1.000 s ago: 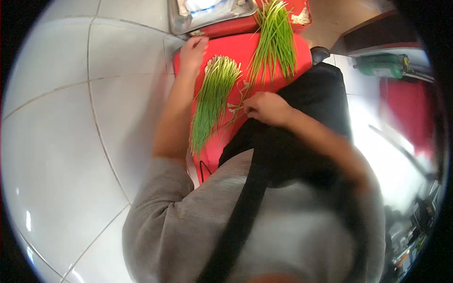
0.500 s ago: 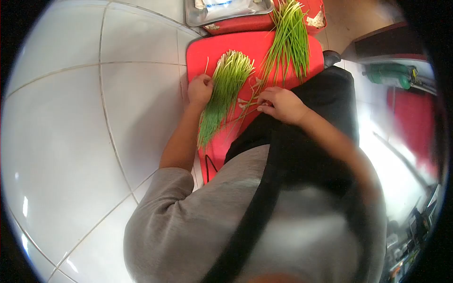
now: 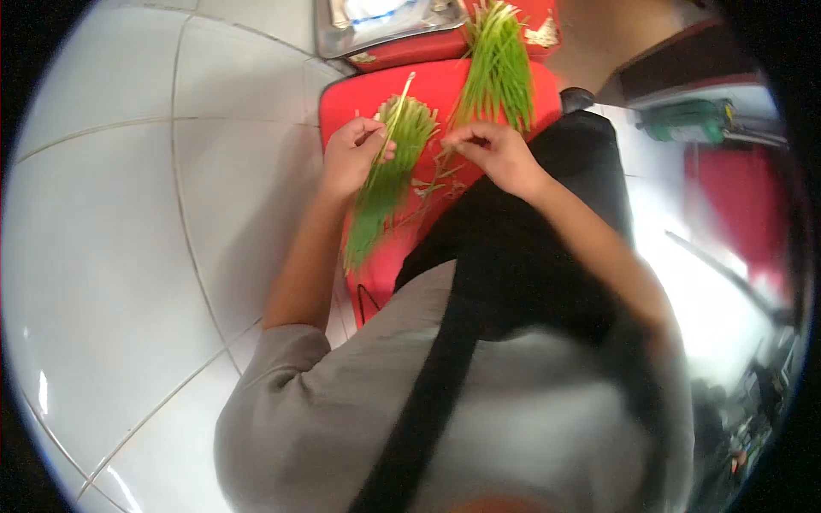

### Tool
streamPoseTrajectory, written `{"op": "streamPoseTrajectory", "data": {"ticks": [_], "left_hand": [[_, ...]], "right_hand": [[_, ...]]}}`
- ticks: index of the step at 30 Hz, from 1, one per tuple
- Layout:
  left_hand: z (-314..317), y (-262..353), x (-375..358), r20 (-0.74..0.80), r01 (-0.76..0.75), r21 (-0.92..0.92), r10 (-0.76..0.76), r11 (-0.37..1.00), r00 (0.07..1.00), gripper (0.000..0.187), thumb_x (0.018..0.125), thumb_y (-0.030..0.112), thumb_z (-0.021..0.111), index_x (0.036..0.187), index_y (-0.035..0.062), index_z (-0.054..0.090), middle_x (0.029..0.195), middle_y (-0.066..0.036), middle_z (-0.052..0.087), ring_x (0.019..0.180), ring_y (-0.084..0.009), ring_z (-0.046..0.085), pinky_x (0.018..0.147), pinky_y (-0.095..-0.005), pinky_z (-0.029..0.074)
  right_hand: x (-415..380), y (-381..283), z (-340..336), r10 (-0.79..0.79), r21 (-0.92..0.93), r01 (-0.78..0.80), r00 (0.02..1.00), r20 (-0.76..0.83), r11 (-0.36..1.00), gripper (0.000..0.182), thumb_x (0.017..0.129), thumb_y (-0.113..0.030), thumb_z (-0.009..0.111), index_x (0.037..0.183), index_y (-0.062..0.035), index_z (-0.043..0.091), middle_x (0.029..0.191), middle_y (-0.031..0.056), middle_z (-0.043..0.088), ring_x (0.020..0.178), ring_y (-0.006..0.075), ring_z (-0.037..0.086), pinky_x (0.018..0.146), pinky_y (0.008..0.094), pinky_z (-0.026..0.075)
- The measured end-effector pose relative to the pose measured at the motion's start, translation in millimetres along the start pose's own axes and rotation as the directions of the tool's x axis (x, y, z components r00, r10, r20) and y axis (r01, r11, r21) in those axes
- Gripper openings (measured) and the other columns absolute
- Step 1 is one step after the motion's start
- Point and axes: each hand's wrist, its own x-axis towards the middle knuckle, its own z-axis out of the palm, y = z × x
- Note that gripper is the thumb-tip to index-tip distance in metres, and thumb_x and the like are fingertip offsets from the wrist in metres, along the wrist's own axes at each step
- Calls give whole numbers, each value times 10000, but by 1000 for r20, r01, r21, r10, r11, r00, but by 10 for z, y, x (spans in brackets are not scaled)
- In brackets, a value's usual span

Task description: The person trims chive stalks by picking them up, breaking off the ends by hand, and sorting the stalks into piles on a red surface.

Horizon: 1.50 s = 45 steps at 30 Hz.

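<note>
My left hand [image 3: 351, 161] is closed on a thin green chive stalk [image 3: 404, 96], whose pale end points up past the fingers. Just behind and below it, a neat pile of chives [image 3: 376, 201] lies with pale ends away from me and green tips toward me. My right hand [image 3: 506, 162] is raised to the right of the pile, thumb and fingers pinched; whatever is between them is too small to make out. Beneath that hand lie thin wilted scraps [image 3: 438, 181] on the red seat [image 3: 342, 101].
A second chive bunch [image 3: 498, 73] lies at the seat's far edge. Behind it, a metal tray [image 3: 338, 43] holding a white plastic bag [image 3: 380, 13] rests on a red surface. White tiled wall [image 3: 248, 162] rises at left. A green bottle-like object [image 3: 684, 124] is at right.
My left hand has lifted from the pile's left edge with a stalk in its fingers. My right hand has moved up, away from the scraps. The view has shifted slightly.
</note>
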Motion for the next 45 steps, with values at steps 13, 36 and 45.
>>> {"op": "streamPoseTrajectory", "data": {"ticks": [13,36,45], "left_hand": [[853,368,-162,415,107,-239,2,965,910,176,879,125,515,994,-4,551,868,-95,626,730,-144,606,667,-242,478],[640,234,-122,211,-137,-32,140,990,967,98,850,100,561,865,4,577,740,-53,626,616,-81,576,557,-191,445],[689,340,-245,378,-129,116,76,985,923,101,860,135,546,847,40,577,636,8,549,515,-54,482,480,-192,392]], "right_hand": [[-274,-192,-334,222,521,-132,968,-114,843,169,841,-200,604,905,-44,620,779,-26,588,621,37,478,592,188,385],[-394,-190,-1036,295,612,-7,880,-371,791,95,862,-150,551,871,-57,566,792,17,588,710,109,573,610,238,463],[-321,-334,-161,331,763,-319,932,147,562,163,809,-89,621,957,-33,581,769,29,606,638,96,579,595,217,509]]}}
